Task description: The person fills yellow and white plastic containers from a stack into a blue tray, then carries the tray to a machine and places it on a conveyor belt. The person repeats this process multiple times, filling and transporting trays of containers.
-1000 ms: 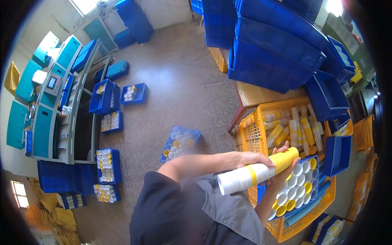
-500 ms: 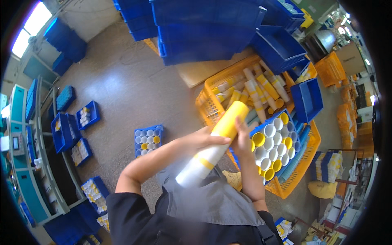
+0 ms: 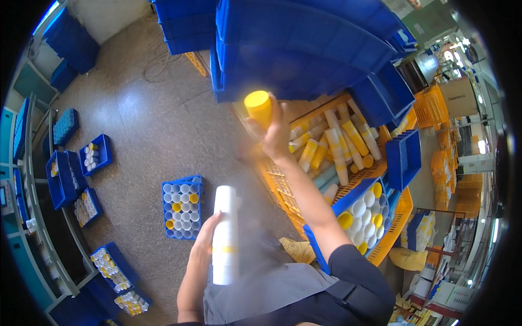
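Observation:
My left hand (image 3: 205,233) is closed around the side of a long white stack of cups (image 3: 224,233) with a thin yellow band, held nearly upright in front of my apron. Raised farther out, my right hand (image 3: 276,130) grips a yellow cup (image 3: 258,108), its flat round end tipped up toward me; whether it is one cup or several nested, I cannot tell. Under my right arm lies an orange crate (image 3: 283,187) heaped with white and yellow cup stacks (image 3: 337,146). Beside it, a blue box (image 3: 319,247) holds upright white and yellow cups, partly hidden by my forearm.
Tall blue bins (image 3: 293,65) stand stacked ahead. A blue crate of cups (image 3: 164,217) sits on the floor to the left. Farther left, more blue boxes (image 3: 106,157) line a teal machine (image 3: 11,228). Brown cartons (image 3: 465,98) stand at far right.
The long yellow-and-white stack, held in both hands before, is now parted. My right hand has carried the yellow part forward; my left hand has moved left with the white part.

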Demonstrator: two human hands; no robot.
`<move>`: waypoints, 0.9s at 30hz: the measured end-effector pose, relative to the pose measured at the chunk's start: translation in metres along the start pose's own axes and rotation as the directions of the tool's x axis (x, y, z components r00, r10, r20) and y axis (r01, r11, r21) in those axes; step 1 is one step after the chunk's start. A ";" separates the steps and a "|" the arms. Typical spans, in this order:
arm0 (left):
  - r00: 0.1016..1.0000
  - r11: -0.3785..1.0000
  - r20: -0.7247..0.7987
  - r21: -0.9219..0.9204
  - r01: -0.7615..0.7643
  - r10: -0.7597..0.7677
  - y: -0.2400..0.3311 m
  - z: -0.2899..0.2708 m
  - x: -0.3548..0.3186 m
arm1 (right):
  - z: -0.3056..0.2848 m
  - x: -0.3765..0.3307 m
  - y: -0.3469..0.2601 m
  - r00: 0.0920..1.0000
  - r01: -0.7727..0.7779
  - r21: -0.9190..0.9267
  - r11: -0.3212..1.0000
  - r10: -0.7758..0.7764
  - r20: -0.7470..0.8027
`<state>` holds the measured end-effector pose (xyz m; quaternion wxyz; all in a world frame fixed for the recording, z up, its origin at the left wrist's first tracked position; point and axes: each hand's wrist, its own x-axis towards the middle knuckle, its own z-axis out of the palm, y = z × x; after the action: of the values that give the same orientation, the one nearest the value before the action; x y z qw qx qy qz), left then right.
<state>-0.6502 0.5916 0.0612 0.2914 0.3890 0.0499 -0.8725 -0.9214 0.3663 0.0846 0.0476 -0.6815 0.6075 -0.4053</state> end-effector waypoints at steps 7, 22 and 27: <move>0.970 0.990 -0.205 -0.030 -0.135 0.127 0.015 -0.020 -0.016 | 0.078 0.009 0.028 0.990 -0.049 -0.169 0.984 0.070 0.119; 0.992 0.937 0.121 0.341 -0.079 0.040 0.052 0.056 0.004 | -0.106 -0.068 -0.141 0.632 -0.756 0.559 0.341 0.602 0.488; 0.919 0.887 0.279 0.442 0.133 -0.278 0.027 0.084 0.044 | -0.170 -0.115 -0.133 0.624 -0.715 0.647 0.266 0.660 0.418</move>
<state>-0.7135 0.5221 0.0916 0.1108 0.2803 -0.1451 -0.9424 -0.9125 0.5726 0.2156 0.5217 -0.2719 0.6041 -0.5375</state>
